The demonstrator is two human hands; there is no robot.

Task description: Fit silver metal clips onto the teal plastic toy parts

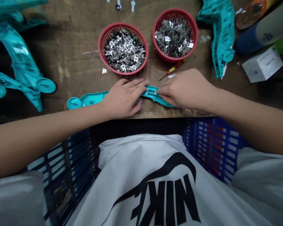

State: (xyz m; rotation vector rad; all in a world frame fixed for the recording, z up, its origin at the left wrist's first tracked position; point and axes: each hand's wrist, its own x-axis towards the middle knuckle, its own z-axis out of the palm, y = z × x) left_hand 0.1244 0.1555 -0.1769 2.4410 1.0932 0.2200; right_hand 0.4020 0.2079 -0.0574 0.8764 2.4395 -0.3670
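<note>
A long teal plastic part (93, 98) with a round end lies near the table's front edge, its middle covered by my hand. My left hand (124, 99) grips this part, fingers across the top and thumb on the near side. At the part's right section, my right hand (187, 89) is closed in a pinch against its open channel. Small shiny metal bits show in the channel beside those fingertips; what the fingertips hold is hidden. Just beyond are two red baskets, the left basket (99, 50) with flat metal clips (124, 50) and the right basket (196, 34) with small metal pieces (174, 36).
A red-and-yellow screwdriver (173, 68) lies by the right basket. More teal parts (23, 59) are piled at left, and others (223, 34) lie at right. A white box (263, 64) and bottles stand far right. Blue crates (209, 144) flank my lap below the table edge.
</note>
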